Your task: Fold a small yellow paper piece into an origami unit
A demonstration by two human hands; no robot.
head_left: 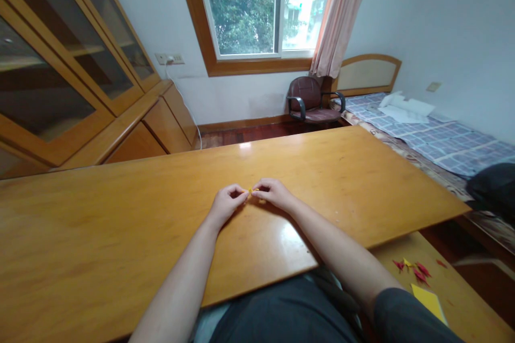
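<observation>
A small yellow piece (250, 191), which looks like folded paper, is pinched between my two hands just above the wooden table (120, 214). My left hand (229, 203) grips it from the left with thumb and forefinger. From the other side, my right hand (271, 193) pinches it, fingers curled. Most of the piece is covered by fingertips, so its exact shape is hard to make out.
At lower right, a lower wooden surface (462, 289) bears several small red and yellow folded pieces (421, 274) and a yellow paper pad (428, 303). Beyond the table stand a brown armchair (308, 99), a bed (434, 134) with a black bag (493, 190), and a glass-fronted cabinet (140, 128).
</observation>
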